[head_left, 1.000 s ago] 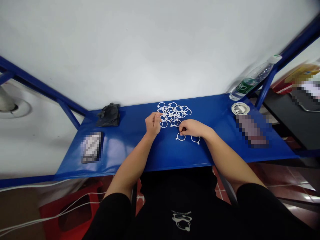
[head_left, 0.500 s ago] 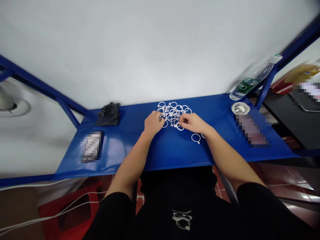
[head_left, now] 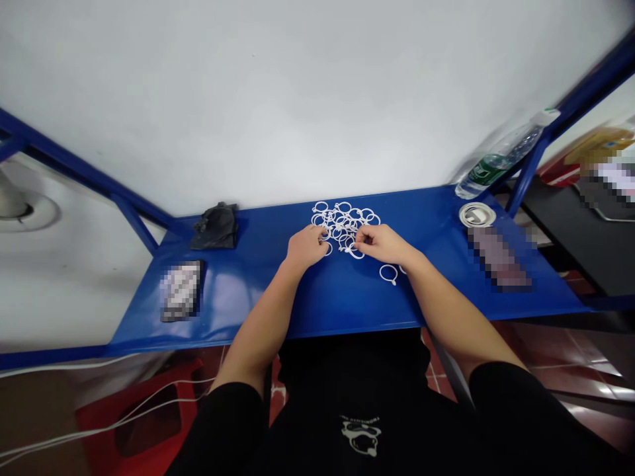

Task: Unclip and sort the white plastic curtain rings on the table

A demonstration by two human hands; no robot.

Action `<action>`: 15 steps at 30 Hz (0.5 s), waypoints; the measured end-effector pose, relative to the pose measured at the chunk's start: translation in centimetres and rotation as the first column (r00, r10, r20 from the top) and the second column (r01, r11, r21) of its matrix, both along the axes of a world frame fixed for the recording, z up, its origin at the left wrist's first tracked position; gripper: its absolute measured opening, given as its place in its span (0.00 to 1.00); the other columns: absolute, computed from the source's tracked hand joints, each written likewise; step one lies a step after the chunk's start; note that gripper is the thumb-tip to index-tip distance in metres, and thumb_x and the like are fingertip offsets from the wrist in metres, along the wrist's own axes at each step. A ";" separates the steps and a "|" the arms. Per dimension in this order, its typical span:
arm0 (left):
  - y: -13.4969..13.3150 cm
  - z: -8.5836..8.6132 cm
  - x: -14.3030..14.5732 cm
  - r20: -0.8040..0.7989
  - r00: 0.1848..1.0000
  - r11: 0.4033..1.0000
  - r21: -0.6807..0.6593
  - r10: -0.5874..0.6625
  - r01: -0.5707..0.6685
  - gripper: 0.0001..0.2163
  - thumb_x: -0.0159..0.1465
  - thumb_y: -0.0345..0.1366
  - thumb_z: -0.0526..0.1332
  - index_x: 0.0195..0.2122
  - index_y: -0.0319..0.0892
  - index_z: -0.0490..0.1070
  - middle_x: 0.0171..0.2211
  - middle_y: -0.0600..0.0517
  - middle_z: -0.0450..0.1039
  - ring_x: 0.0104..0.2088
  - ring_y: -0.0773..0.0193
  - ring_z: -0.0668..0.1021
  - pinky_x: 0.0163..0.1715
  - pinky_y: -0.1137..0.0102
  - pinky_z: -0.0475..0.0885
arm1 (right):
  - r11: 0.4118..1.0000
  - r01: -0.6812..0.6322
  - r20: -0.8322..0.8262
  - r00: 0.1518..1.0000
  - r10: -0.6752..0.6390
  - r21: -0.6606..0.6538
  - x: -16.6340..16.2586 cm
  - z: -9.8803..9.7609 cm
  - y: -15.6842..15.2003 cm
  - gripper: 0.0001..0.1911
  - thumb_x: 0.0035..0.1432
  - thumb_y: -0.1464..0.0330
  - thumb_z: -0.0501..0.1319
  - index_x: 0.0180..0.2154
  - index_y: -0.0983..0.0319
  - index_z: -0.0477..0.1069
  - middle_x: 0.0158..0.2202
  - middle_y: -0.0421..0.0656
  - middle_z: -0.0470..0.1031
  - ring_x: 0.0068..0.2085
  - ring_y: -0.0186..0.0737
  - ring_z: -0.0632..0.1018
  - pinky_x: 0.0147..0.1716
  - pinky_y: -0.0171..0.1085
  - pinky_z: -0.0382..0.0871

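A loose pile of white plastic curtain rings (head_left: pixel 342 221), each with a small eyelet, lies on the blue tabletop (head_left: pixel 347 297). At the pile's left edge, my left hand (head_left: pixel 306 246) has its fingers drawn together on a curtain ring (head_left: pixel 329 249), whose lower edge shows below the fingertips. My right hand (head_left: pixel 381 243) is at the right side, thumb and fingers pinched at a ring (head_left: pixel 357 254) on the near edge of the pile. One separate ring (head_left: pixel 389 274) lies nearer me; another is partly hidden by my right wrist.
A black plastic bag (head_left: pixel 216 227) and a blurred item (head_left: pixel 182 291) lie to the left. On the right are a water bottle (head_left: pixel 501 158), a roll of white tape or cable (head_left: pixel 477 215) and a blurred long item (head_left: pixel 499 258). A white wall (head_left: pixel 297 99) rises behind the table.
My left thumb and fingers have closed together, and the ring beside them has shifted slightly right and toward me. My right hand has barely moved.
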State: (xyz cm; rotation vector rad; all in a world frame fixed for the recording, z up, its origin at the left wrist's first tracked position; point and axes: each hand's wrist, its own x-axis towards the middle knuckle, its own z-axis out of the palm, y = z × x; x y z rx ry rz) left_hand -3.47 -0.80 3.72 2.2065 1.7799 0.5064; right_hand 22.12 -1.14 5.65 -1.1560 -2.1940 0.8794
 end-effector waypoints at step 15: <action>0.6 -1.5 0.2 0.179 0.980 0.969 0.245 -0.085 0.040 0.10 0.63 0.26 0.63 0.42 0.46 0.80 0.42 0.50 0.82 0.39 0.59 0.82 0.40 0.66 0.76 | 0.999 0.027 -0.008 1.000 -0.027 0.024 -0.1 0.1 -0.1 0.06 0.60 0.65 0.63 0.30 0.59 0.72 0.30 0.38 0.79 0.29 0.35 0.76 0.32 0.36 0.64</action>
